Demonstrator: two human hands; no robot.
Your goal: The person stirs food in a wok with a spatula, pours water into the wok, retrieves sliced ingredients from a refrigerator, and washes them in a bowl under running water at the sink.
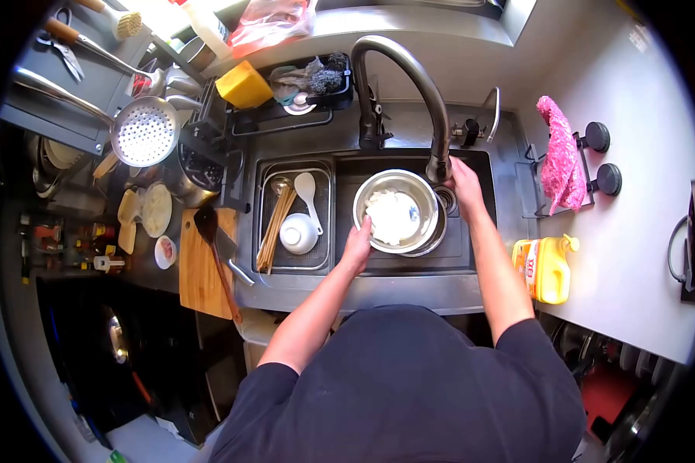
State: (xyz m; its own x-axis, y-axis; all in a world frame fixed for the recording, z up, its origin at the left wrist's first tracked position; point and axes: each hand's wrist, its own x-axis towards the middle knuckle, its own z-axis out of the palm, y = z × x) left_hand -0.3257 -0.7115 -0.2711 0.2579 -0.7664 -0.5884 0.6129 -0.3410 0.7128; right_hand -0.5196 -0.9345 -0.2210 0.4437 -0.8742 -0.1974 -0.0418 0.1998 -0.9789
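Observation:
My left hand (pixel 357 247) grips the near-left rim of a round metal basin (pixel 400 245), thumb on the inside of its edge. In the basin lies a white dish or bowl (pixel 411 212) with a small blue mark, along with whitish pieces I cannot make out. Beneath it, another metal vessel (pixel 438 238) shows at the right. My right hand (pixel 463 187) is closed at the head of the dark faucet (pixel 439 166), its fingertips partly hidden. Both hands are over the sink (pixel 467 255).
Left in the sink, a draining basket (pixel 328 247) holds chopsticks (pixel 276 231), a rice paddle (pixel 307 193) and a white bowl (pixel 298 233). A cutting board (pixel 194 274) lies farther left. A yellow jug (pixel 552 270) and pink cloth (pixel 561 166) are at right.

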